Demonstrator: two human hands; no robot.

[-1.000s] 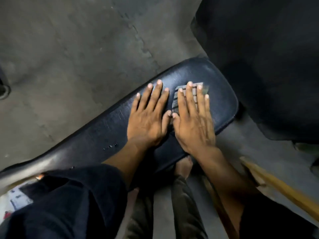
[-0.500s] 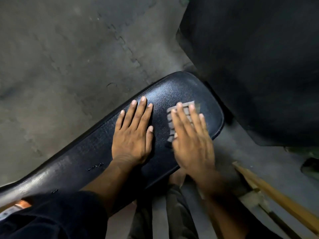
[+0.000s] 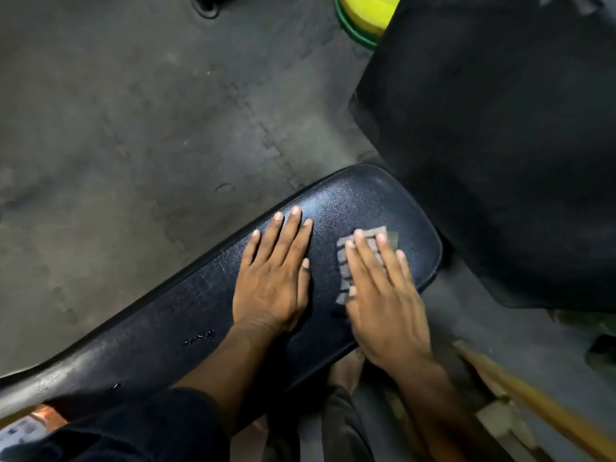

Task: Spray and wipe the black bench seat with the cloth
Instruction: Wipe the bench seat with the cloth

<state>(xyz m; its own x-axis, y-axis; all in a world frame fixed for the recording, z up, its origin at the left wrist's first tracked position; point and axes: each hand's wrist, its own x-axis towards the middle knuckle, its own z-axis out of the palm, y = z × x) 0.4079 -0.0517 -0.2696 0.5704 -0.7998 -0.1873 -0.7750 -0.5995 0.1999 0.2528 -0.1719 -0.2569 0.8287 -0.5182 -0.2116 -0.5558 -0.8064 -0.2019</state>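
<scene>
A: Start at the hands. What is the right hand (image 3: 383, 295) doing?

B: It lies flat, fingers spread, pressing the cloth (image 3: 363, 258) onto the black bench seat (image 3: 166, 328). It grips nothing; the cloth sits under the palm and fingers, with checked grey fabric showing past the fingertips and along the thumb side.

A: And the left hand (image 3: 276, 278)?

B: Also flat and open, palm down on the bare surface just beside the right, holding nothing.

A: How much room is around them?

B: The cloth is near the rounded far end of the seat, with a strip of bare vinyl beyond it. The right wrist hangs over the near edge. Leftward the surface runs long and clear towards the person's dark sleeve (image 3: 133, 428). A large black cover (image 3: 500, 145) stands close beside the seat's end, and a wooden stick (image 3: 533, 411) lies on the floor (image 3: 116, 128) at lower right.

A: Any change from half a second ago?

B: The hands keep nearly the same placing on the seat, still slightly apart; a second ago they touched. A yellow and green object (image 3: 363, 18) now shows at the top.
</scene>
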